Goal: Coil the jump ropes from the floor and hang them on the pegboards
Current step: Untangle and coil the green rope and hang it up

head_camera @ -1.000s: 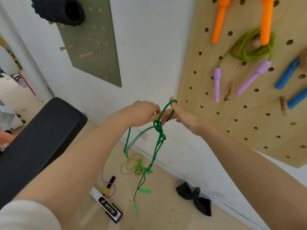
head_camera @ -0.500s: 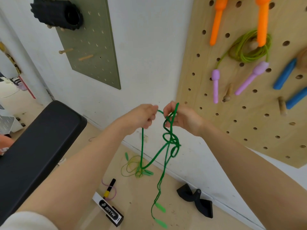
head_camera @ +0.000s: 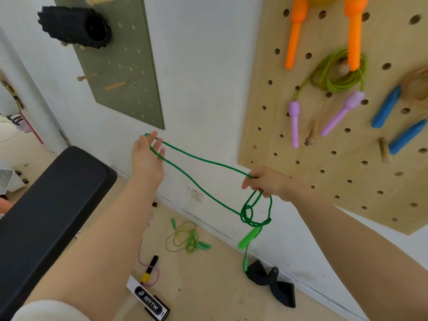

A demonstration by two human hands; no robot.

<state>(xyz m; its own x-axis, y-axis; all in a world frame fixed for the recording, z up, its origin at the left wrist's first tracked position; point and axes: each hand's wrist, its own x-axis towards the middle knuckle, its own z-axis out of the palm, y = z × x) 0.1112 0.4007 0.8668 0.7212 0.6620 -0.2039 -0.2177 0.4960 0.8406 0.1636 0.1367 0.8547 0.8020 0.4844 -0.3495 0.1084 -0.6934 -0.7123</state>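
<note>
Two hands stretch a dark green cord jump rope (head_camera: pixel 199 179) between them in front of a white wall. Up and to the left, the left hand (head_camera: pixel 147 156) has its fingers straight and spread, with a loop of the cord hooked round them. Lower and to the right, the right hand (head_camera: pixel 266 184) has its fingers curled tight round gathered strands of the same cord, just in front of the lower left edge of a light plywood pegboard (head_camera: pixel 347 158). Below the right hand the cord hangs in a tangled knot, and a bright green plastic handle (head_camera: pixel 249 237) dangles under it, blurred. On that pegboard hang orange, purple and blue jump-rope handles and a coiled yellow-green rope (head_camera: pixel 333 75). An olive green pegboard (head_camera: pixel 129 66) further left carries a black ridged foam roller (head_camera: pixel 76 27). A second tangled light green rope (head_camera: pixel 187 239) lies on the pale wooden floor near the wall, beside a black padded bench (head_camera: pixel 51 205).
</note>
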